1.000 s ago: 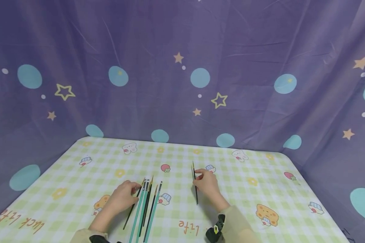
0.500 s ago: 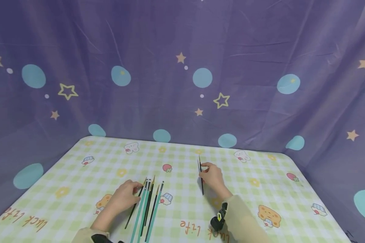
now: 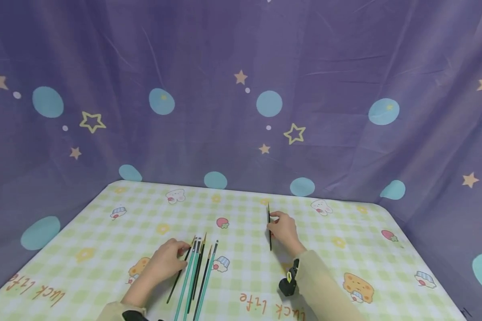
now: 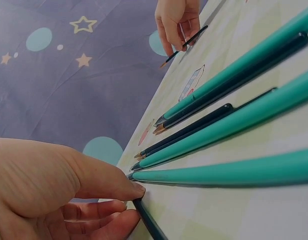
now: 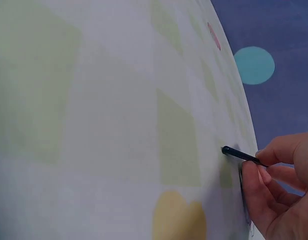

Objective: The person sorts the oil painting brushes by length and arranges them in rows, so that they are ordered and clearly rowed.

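My right hand (image 3: 283,228) pinches a thin black paintbrush (image 3: 271,243) between thumb and fingers, its bristle end pointing to the back of the table. In the right wrist view the dark handle end of this brush (image 5: 239,154) sticks out past the fingertips, close over the cloth. At the left, my left hand (image 3: 168,262) pinches another black paintbrush (image 3: 176,281) near its bristle end; its handle (image 4: 150,220) shows below the thumb in the left wrist view. Right beside that hand lie several teal paintbrushes (image 3: 184,285) and black paintbrushes (image 3: 202,280), roughly side by side, bristles away from me.
A green-and-white checked tablecloth (image 3: 144,214) with printed cartoons and lettering covers the table. Behind the far edge hangs a purple curtain (image 3: 209,147) with stars and blue dots. A black strap device (image 3: 290,281) sits at my right sleeve (image 3: 325,285).
My right hand has moved right and farther back, carrying its black paintbrush, which now stands straighter in the head view. My left hand stays at its brush; the view has shifted slightly.
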`<state>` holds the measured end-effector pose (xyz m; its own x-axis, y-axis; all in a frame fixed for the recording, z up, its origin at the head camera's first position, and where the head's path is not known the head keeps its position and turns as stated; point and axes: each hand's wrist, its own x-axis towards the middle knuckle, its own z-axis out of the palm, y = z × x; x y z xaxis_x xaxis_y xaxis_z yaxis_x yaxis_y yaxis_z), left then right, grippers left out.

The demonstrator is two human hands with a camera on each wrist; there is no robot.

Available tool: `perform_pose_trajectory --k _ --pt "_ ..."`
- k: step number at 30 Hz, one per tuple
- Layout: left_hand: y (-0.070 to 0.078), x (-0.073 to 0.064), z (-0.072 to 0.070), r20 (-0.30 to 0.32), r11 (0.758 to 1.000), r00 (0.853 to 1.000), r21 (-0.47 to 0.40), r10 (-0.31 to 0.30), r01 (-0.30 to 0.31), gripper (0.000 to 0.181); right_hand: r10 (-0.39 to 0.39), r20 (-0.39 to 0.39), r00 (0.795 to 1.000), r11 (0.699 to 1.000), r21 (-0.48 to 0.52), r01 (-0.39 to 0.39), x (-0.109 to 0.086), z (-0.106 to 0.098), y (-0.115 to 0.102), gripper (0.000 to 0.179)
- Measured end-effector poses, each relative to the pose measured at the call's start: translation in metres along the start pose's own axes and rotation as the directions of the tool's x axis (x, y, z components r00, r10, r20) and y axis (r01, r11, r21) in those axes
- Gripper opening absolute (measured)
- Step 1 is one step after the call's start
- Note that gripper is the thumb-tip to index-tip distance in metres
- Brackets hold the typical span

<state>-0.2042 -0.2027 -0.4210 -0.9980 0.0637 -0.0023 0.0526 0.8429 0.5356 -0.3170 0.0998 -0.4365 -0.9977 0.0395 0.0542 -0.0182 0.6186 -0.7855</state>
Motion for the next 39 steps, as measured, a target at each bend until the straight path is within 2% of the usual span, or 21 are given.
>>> perform_pose_trajectory --k 10,16,21,28,34,39 --pt "0.002 -0.001 -0.003 -0.004 1.0 1.0 0.0 0.009 -0.009 0.037 0.004 -0.031 1.0 0.999 -0.051 -0.006 0.014 0.003 0.001 0.035" --pt "0.001 0.001 0.0 -0.006 0.999 1.0 -0.031 -0.019 0.019 0.038 0.005 -0.032 0.999 0.997 -0.075 -0.007 0.019 0.004 0.001 0.034" --pt "0.0 0.002 0.0 -0.004 0.999 1.0 -0.045 -0.024 0.024 0.038 0.008 -0.033 0.999 0.994 -0.113 -0.012 0.019 0.006 0.002 0.034" --pt "0.001 0.001 0.0 -0.004 0.999 1.0 -0.038 -0.025 0.025 0.038 -0.031 -0.061 0.998 0.975 -0.22 0.016 0.015 0.006 -0.004 0.032" --pt "0.0 0.001 -0.001 -0.006 1.0 1.0 -0.017 -0.013 0.013 0.038 -0.029 -0.076 0.997 0.965 -0.261 0.008 0.014 0.008 -0.006 0.03" --pt "0.001 0.0 -0.001 0.001 0.999 1.0 -0.038 -0.02 0.02 0.038 -0.03 -0.09 0.995 0.961 -0.277 0.004 0.013 0.008 -0.006 0.028"
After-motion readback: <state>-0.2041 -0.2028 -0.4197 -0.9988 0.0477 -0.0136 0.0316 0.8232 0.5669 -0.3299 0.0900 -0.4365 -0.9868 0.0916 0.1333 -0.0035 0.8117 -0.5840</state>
